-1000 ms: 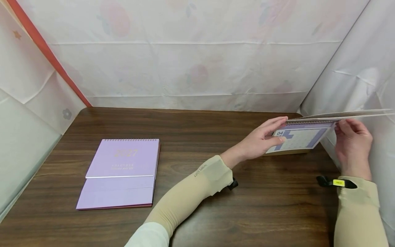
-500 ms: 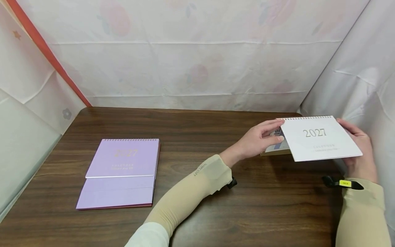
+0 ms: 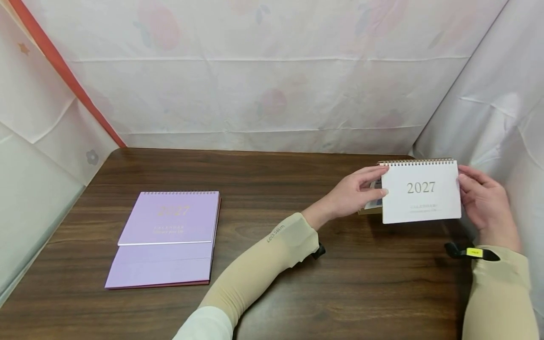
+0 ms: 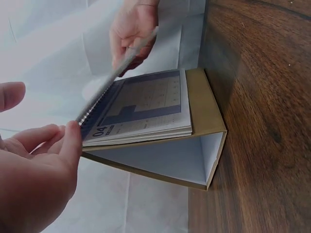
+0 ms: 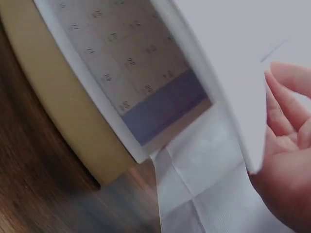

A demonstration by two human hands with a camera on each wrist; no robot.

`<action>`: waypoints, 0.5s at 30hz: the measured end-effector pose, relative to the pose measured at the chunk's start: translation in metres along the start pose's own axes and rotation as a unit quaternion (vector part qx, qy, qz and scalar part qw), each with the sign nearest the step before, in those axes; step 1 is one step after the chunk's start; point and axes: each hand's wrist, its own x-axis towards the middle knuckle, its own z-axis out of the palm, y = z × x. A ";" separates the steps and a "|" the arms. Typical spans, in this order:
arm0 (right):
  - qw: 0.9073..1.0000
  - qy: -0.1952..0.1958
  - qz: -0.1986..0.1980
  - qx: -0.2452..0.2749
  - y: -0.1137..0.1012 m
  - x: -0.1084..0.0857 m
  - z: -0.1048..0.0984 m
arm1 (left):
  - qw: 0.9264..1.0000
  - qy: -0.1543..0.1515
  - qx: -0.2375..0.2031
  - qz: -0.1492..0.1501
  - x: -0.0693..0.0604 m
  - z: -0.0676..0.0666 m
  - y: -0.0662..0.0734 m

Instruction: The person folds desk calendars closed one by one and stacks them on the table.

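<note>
At the table's right side stands a desk calendar [image 3: 420, 191], its white cover reading 2027. In the left wrist view the cover [image 4: 114, 73] hangs tilted away from the page marked 04 [image 4: 146, 104], and a tan folded stand [image 4: 204, 104] props the pages. My left hand [image 3: 350, 191] touches the left end of the coil with its fingertips, the thumb apart from it. Beside the cover's right edge is my right hand [image 3: 484, 196], fingers loosely bent. The right wrist view shows it next to the cover's corner [image 5: 243, 131]; contact is hard to tell.
A purple 2027 calendar [image 3: 165, 262] lies on the left part of the brown wooden table [image 3: 272, 189]. A white curtain [image 3: 272, 104] runs behind the table, and another [image 3: 510, 118] hangs close by my right hand.
The cover has swung over from behind the calendar to its front, covering most of the 04 page. My right hand has followed it slightly rightward; my left hand has stayed nearly still.
</note>
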 end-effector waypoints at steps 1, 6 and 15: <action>1.000 0.016 -0.006 -0.011 0.002 0.001 0.002 | 1.000 0.000 0.005 -0.003 0.000 0.000 0.000; 0.993 0.090 -0.018 -0.068 0.007 0.003 0.010 | 0.999 -0.005 0.047 -0.021 0.000 -0.002 -0.002; 0.951 0.179 -0.015 -0.250 0.015 0.008 0.020 | 0.993 0.010 0.118 -0.009 0.000 -0.008 -0.004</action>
